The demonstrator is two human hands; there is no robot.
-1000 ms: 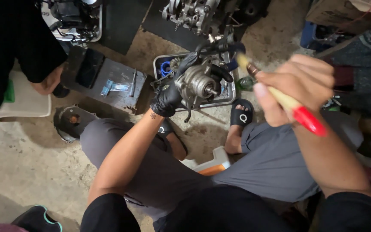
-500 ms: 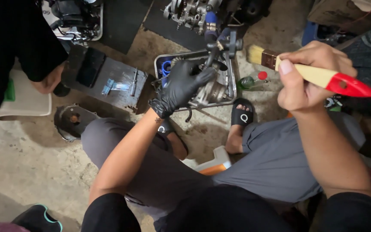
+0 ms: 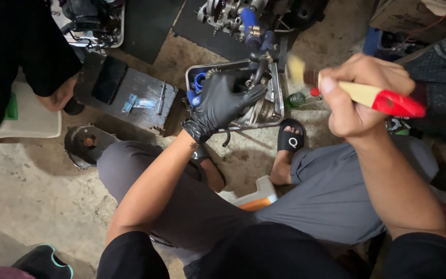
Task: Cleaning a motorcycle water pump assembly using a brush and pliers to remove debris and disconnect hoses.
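My left hand, in a black glove, grips a greasy metal engine part with black hoses and holds it over a metal tray. My right hand is bare and closed around a paintbrush with a pale wooden handle and a red end. Its bristles point left, just right of the part and blurred. I sit low with grey trousers and black sandals, knees spread around the tray.
Another person in black sits at the left, one hand by a dark metal box. More engine parts lie beyond the tray. A round metal cover rests on the concrete floor.
The brush swung from pointing down at the part to level, bristles left. My gloved hand turned the part and lowered it toward the tray.
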